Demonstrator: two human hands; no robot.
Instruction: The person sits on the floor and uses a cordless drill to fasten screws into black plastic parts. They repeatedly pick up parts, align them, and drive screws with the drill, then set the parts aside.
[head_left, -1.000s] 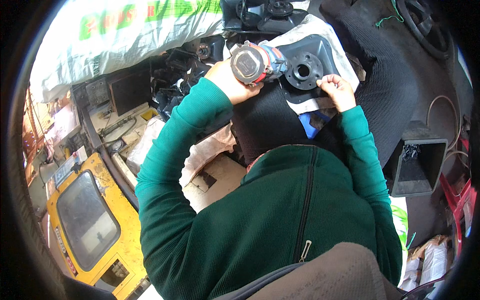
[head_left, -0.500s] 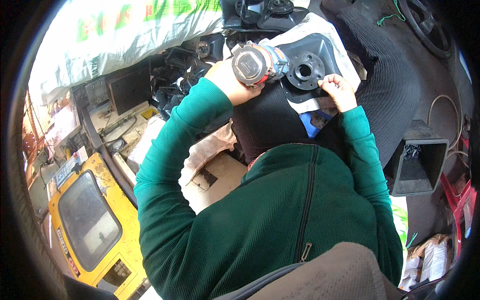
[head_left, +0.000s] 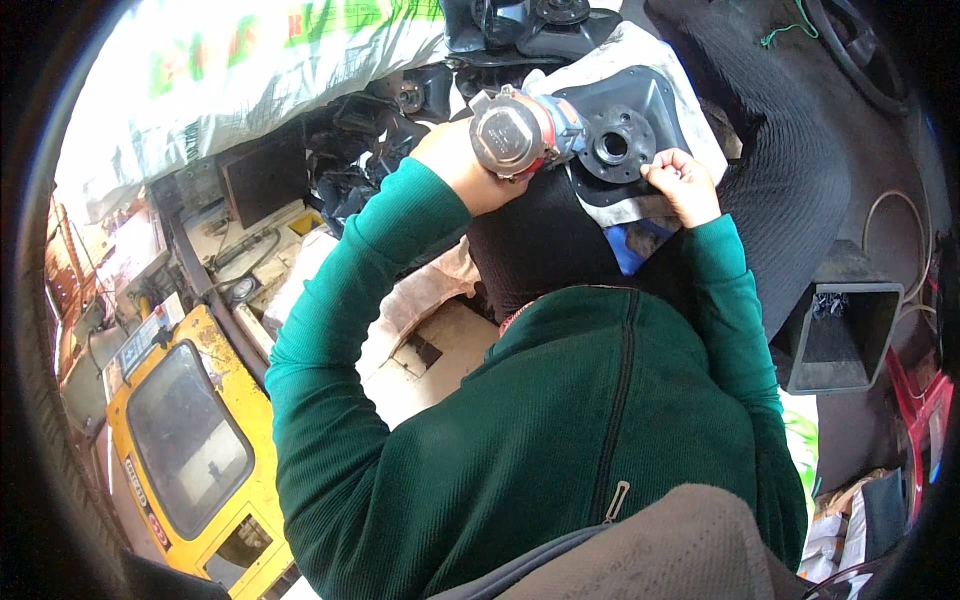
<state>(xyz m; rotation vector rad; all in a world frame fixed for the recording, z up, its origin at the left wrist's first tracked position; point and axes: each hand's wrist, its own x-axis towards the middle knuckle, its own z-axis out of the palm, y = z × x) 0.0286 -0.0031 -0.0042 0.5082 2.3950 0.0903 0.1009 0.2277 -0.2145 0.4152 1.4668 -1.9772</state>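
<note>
My left hand [head_left: 452, 168] is wrapped round a cordless drill [head_left: 508, 136], whose battery end faces up. The drill's blue-grey body reaches to the left rim of a round black flange [head_left: 637, 133]. That flange has a central hole and smaller holes round it, and it rises from a black square-based plastic part [head_left: 648, 92]. The part lies on a white cloth [head_left: 706, 140] over my lap. At the flange's lower right edge my right hand [head_left: 688, 190] is closed in a pinch. Whatever sits between its fingertips is too small to make out. The drill's tip is hidden.
A grey open-fronted bin [head_left: 845, 352] with small metal screws [head_left: 830, 303] stands at the right. More black parts [head_left: 565, 40] lie at the far side. A large white-and-green sack [head_left: 300, 95] fills the far left, above a yellow machine panel [head_left: 258, 440].
The black part and both hands sit slightly farther right in the view, which has itself shifted a little. The drill stays at the flange and the right hand keeps its pinch.
</note>
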